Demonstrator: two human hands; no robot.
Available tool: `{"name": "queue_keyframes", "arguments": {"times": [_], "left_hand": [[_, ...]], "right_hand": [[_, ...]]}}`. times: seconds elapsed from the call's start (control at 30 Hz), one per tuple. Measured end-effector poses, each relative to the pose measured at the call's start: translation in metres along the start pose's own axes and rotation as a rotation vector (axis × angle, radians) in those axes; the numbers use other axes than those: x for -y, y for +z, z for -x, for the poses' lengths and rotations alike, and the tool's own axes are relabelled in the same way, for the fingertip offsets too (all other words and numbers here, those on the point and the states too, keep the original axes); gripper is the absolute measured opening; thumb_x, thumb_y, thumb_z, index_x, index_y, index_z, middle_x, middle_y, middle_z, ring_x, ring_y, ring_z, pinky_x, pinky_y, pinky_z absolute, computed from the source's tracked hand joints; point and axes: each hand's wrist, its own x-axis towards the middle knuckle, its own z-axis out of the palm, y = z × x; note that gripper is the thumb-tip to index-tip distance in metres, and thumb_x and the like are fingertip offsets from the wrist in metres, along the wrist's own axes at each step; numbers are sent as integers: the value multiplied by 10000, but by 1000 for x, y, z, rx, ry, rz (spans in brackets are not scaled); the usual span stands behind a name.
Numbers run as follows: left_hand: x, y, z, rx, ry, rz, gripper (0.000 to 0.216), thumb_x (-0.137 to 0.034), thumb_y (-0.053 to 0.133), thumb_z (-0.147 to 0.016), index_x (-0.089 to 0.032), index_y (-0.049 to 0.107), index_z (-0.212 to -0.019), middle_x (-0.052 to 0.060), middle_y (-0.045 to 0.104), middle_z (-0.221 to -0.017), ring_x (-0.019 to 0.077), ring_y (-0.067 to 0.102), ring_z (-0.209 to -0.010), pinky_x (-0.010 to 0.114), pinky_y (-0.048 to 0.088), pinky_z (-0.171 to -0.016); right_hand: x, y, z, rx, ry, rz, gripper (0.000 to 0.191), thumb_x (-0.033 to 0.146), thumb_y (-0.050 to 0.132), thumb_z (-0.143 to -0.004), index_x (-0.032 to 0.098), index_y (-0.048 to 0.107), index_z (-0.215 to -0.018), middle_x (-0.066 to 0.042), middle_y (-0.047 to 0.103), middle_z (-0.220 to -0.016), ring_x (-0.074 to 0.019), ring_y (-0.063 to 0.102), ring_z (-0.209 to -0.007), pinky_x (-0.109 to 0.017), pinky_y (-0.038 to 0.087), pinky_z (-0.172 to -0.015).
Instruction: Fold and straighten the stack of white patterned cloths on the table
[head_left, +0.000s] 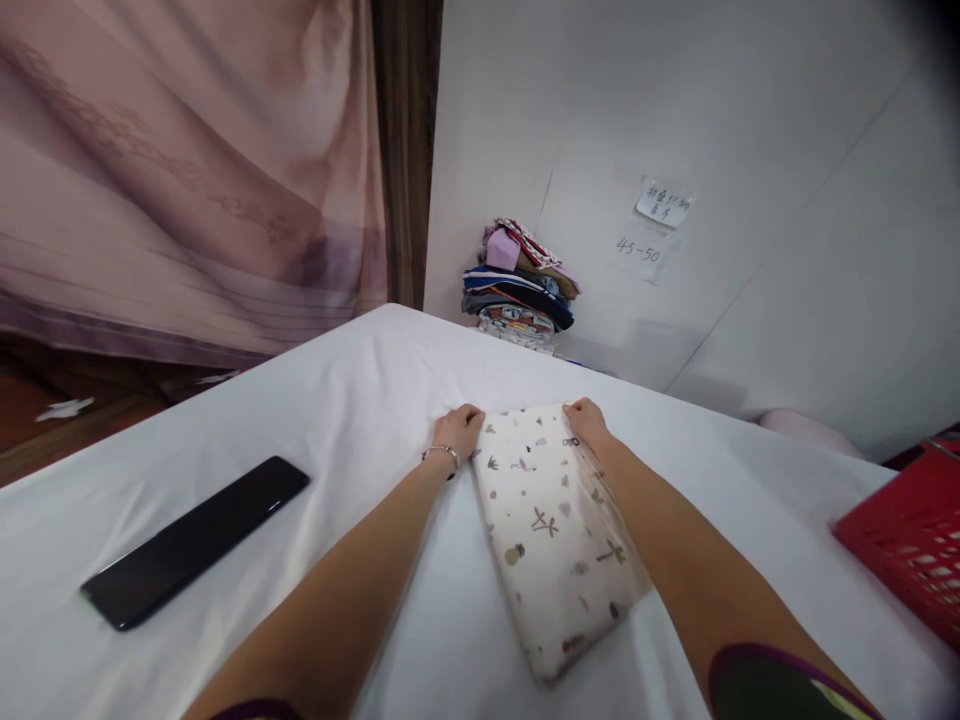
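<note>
Fingers of the left hand (459, 432) clamped, thumb against forefinger, on the far left corner of a folded cloth (544, 530); fingers of the right hand (589, 423) likewise closed on its far right corner. The cloth, white with small printed palms, leaves and other motifs, lies flat in a long rectangle on the bench (360, 400), between the two forearms, its short far side toward the bench's far right edge and its opposite end toward the wearer. A bracelet (442, 457) rings the left wrist; a dark green sleeve (776, 685) with purple trim covers the upper part of the right arm. Left of the left forearm, nearer the bench's left edge, a black phone (195, 545) lies flat and aslant. At the right end of the bench stands a red perforated basket (911, 540), cut off by the picture's border. Just beyond the far right edge, near the far corner, rises a stack of folded clothes (521, 285) in mixed colours. Behind it, a pale wall (787, 120) carries two paper notes, the upper handwritten (665, 203), the lower marked "45-50" (642, 254). Beyond the left edge hangs a pink curtain (195, 170); below it, a white scrap (65, 409) lies on the reddish-brown floor (26, 390).
</note>
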Motion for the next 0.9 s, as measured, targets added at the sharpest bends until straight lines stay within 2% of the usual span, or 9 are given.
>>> {"name": "queue_keyframes", "arguments": {"times": [0.17, 0.33, 0.53, 0.73, 0.9], "left_hand": [[2, 0, 0, 0, 31, -30, 210, -331, 437, -795, -248, 622, -847, -14, 668, -864, 165, 586, -859, 262, 392, -823], [7, 4, -3, -11, 70, -28, 225, -353, 428, -800, -251, 625, -832, -17, 666, -850, 160, 583, -847, 255, 392, -811], [1, 1, 0, 5, 18, -67, 271, -430, 423, -798, -244, 621, -788, -7, 668, -827, 169, 583, -831, 270, 390, -804], [-4, -4, 2, 7, 7, -97, 260, -409, 424, -801, -237, 619, -806, 3, 668, -852, 168, 587, -840, 266, 398, -787], [-6, -6, 3, 24, 3, -93, 256, -398, 422, -800, -233, 616, -828, 7, 668, -874, 174, 585, -862, 273, 399, -790]], "right_hand": [[1, -4, 2, 48, -15, 12, 415, 444, 420, -811, 108, 589, -984, -136, 618, -1014, -214, 558, -909, -253, 360, -710], [1, -6, 2, 118, -3, 32, 466, 503, 409, -800, 103, 645, -838, -148, 650, -904, -228, 586, -834, -265, 370, -676], [0, -1, -2, 97, 61, 51, 416, 429, 394, -828, 101, 642, -889, -169, 635, -980, -237, 573, -924, -269, 380, -728], [-7, -6, 0, 148, 35, -43, 471, 517, 420, -798, 115, 660, -847, -142, 657, -920, -231, 582, -911, -251, 389, -734], [-26, -23, 20, 200, 67, -146, 593, 575, 267, -833, 119, 620, -973, -120, 646, -972, -190, 597, -822, -251, 417, -670]]}}
